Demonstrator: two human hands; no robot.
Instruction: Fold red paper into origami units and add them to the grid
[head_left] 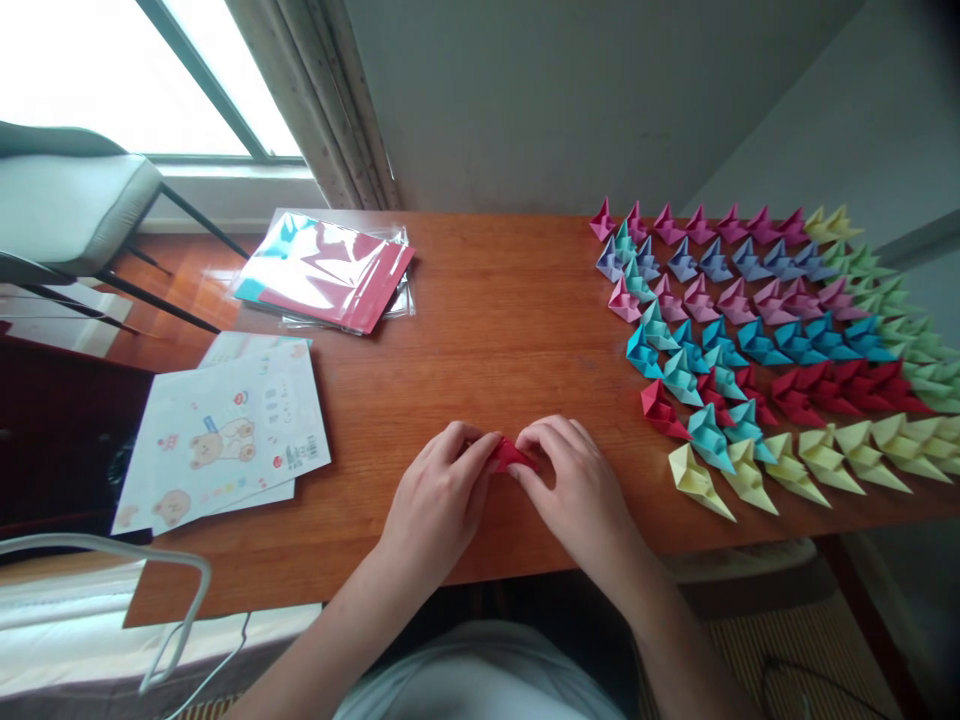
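1. The red paper point(512, 455) is in the lower middle of the frame, between my two hands, just above the wooden table point(480, 330).
2. I judge it very light and thin, a little stiff along any creases, easily crumpled or torn, and not very slippery.
3. Its two ends seem the best places to take hold, lightly, with fingertips only, so the middle isn't squashed.
4. My left hand point(441, 485) pinches the left end between thumb and forefinger, its back turned up.
5. My right hand point(576, 478) pinches the right end, thumb below and fingers curled over.
6. Both forearms reach up from the bottom edge, slanting inward, wrists near the table's edge.
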